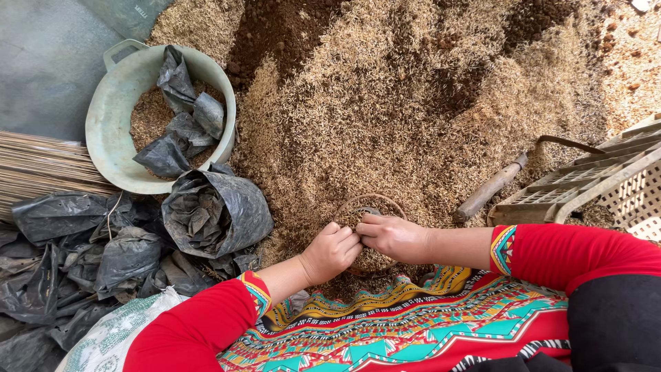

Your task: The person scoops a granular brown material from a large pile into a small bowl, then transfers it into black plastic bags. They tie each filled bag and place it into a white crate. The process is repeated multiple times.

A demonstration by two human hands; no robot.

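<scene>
My left hand [330, 252] and my right hand [394, 238] meet over a small round container [372, 207] filled with husk mix, sunk into a big heap of rice husks and dark soil [413, 103]. Both hands have their fingers curled; the left looks closed on the container's near rim, the right presses on its top with fingers around a dark piece of plastic. My sleeves are red with patterned cuffs, and a bright patterned cloth [413, 324] covers my lap below.
A pale green basin [113, 103] with husks and crumpled black bags stands at upper left. An open black plastic bag [213, 213] and more bags [76, 269] lie at left. A wooden-handled sickle [496, 186] and a plastic crate [606, 186] are at right.
</scene>
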